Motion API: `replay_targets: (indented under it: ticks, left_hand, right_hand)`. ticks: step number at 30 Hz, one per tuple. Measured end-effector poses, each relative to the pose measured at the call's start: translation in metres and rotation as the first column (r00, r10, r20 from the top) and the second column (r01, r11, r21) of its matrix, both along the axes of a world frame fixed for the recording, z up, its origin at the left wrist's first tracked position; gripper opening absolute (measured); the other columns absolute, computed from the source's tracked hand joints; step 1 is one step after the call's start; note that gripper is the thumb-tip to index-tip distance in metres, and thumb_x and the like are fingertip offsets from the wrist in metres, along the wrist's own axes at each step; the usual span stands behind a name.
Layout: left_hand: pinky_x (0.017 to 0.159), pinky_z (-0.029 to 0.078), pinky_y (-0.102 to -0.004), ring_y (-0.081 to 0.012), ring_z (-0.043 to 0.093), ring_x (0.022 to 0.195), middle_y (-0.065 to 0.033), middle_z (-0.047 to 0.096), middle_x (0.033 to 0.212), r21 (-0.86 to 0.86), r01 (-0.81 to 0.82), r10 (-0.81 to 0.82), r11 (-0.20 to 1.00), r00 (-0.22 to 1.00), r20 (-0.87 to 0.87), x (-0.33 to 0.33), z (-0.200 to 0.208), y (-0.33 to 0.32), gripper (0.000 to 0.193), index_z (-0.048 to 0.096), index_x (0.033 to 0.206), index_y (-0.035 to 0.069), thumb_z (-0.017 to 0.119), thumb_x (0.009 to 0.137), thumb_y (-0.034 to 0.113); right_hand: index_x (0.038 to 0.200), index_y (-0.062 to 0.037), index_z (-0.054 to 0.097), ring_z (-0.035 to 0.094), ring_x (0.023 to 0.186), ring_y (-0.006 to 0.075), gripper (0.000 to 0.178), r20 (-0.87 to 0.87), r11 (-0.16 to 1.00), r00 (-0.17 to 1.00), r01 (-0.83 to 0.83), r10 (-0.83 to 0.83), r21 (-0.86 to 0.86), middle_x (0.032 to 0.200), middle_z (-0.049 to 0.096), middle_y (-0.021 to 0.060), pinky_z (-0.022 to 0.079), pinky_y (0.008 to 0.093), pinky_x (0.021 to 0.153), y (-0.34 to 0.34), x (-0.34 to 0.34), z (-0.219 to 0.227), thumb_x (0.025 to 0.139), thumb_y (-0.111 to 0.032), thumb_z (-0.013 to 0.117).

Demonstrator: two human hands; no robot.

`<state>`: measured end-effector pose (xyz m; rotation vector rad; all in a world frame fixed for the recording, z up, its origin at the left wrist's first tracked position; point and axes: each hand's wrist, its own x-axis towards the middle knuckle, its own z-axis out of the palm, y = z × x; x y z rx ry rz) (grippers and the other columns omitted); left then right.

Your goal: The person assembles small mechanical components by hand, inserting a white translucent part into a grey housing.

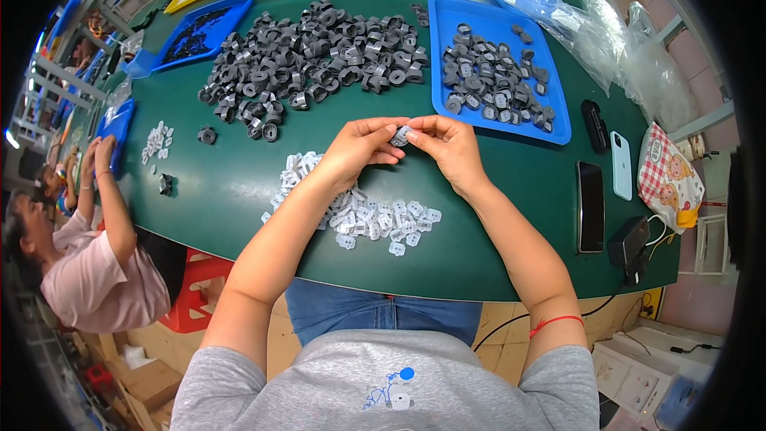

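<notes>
Between the fingertips of both hands is a small grey plastic part with a lighter face; the fingers cover much of it. My left hand pinches it from the left, and my right hand grips its right side. Below them, partly behind my left forearm, lies a pile of small whitish plastic plates. A large heap of dark grey ring-shaped plastic parts spreads beyond my hands. Just past my right hand stands a blue tray of dark grey parts, many with light grey faces.
At right lie a black phone, a light blue phone, a black case and a checked bag. Clear plastic bags cover the far right. Another blue tray is far left. A co-worker sits at left.
</notes>
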<state>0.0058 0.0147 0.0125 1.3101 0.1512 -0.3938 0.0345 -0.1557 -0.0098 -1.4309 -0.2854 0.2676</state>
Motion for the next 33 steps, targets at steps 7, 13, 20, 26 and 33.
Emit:
replay_targets:
  ticks: [7,13,20,26,33]
  left_hand:
    - [0.076,0.05,-0.0233,-0.0161,0.06,0.085,-0.0125,0.058,0.105,-0.013,0.03,-0.03,0.999,0.999,0.032,-0.001,-0.001,-0.002,0.032,0.05,0.116,-0.004,0.047,0.09,0.014]
    - [0.084,0.047,-0.0242,-0.0185,0.058,0.093,-0.0143,0.053,0.114,-0.051,0.049,-0.047,0.997,0.998,0.034,-0.001,-0.005,-0.003,0.032,0.046,0.12,-0.005,0.041,0.09,0.005]
    - [0.079,0.047,-0.0221,-0.0169,0.06,0.091,-0.0154,0.054,0.11,0.039,0.037,-0.041,0.999,0.994,0.099,-0.004,-0.004,-0.006,0.034,0.045,0.121,-0.005,0.039,0.088,-0.002]
    - [0.083,0.046,-0.0229,-0.0162,0.058,0.092,-0.0143,0.054,0.11,0.061,0.048,-0.056,0.997,0.987,0.149,-0.005,-0.002,-0.009,0.035,0.045,0.121,-0.006,0.04,0.087,-0.004]
    - [0.081,0.046,-0.0232,-0.0147,0.058,0.091,-0.0128,0.056,0.107,0.103,-0.011,-0.008,0.995,0.983,0.182,-0.005,-0.006,-0.009,0.034,0.048,0.12,-0.003,0.043,0.086,-0.004]
  right_hand:
    - [0.08,-0.0012,0.065,0.053,0.065,0.0075,0.01,0.114,0.985,0.99,0.098,-0.082,-0.141,0.077,0.062,0.0037,0.042,0.0214,0.059,0.0,0.001,-0.005,0.073,-0.008,0.068]
    - [0.076,-0.0036,0.065,0.048,0.059,0.0095,0.01,0.3,0.937,0.947,0.204,-0.116,-0.283,0.07,0.058,0.0028,0.04,0.0244,0.053,-0.001,0.0,-0.003,0.07,-0.01,0.069]
    - [0.068,-0.0064,0.062,0.053,0.056,0.0179,0.01,0.539,0.853,0.832,0.371,-0.131,-0.366,0.068,0.056,0.0047,0.041,0.0297,0.05,0.005,-0.013,0.013,0.072,-0.016,0.064]
    - [0.068,-0.0057,0.062,0.055,0.057,0.0195,0.01,0.542,0.814,0.831,0.399,-0.127,-0.421,0.067,0.056,0.0047,0.042,0.0316,0.051,0.005,-0.014,0.014,0.072,-0.014,0.064]
    - [0.069,-0.0065,0.062,0.055,0.063,0.0222,0.004,0.758,0.818,0.651,0.454,-0.035,-0.353,0.067,0.055,0.0043,0.043,0.0335,0.053,0.005,-0.013,0.013,0.071,-0.01,0.063]
